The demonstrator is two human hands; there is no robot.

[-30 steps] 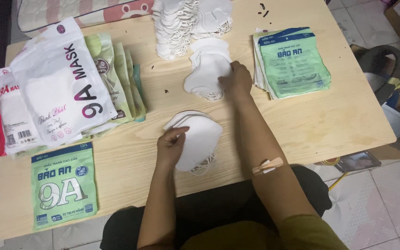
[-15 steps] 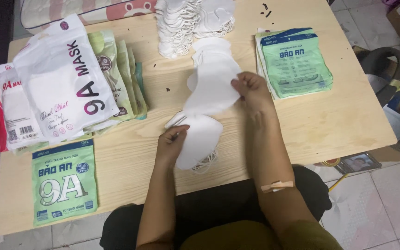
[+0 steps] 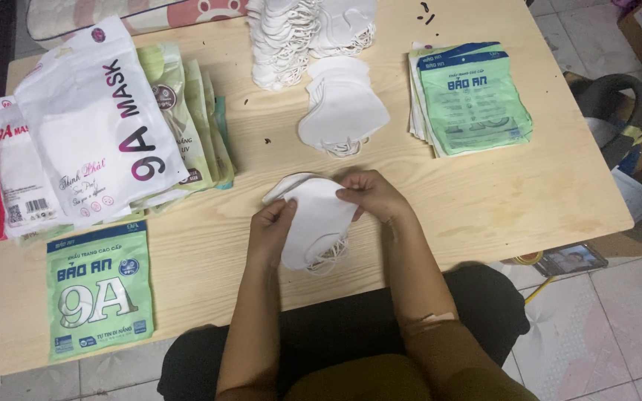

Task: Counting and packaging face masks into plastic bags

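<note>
White folded fabric face masks [image 3: 319, 223], stacked flat in a small pile, sit between my two hands at the near middle of the pale wooden table [image 3: 484, 200]. They are plain white, soft-looking and curved like a wing, with thin white ear loops curling out from under the pile at its 5 o'clock edge. My left hand [image 3: 273, 226] is closed round the pile's 9 o'clock side, thumb on top and fingers tucked beneath. My right hand [image 3: 373, 194] pinches the top mask at its 1 o'clock corner, fingers bent and thumb pressing down. At 12 o'clock from the pile, a little apart, lies a loose heap of the same white masks [image 3: 343, 108], and beyond it at the table's far edge stand taller white mask stacks [image 3: 306, 33]. At 2 o'clock lies a stack of green and blue printed pouches [image 3: 473, 96]. At 10 o'clock a fan of white and pale green mask packets [image 3: 105, 126] overlaps, and at 8 o'clock one green printed pouch [image 3: 98, 289] lies alone, flat on the wood.
</note>
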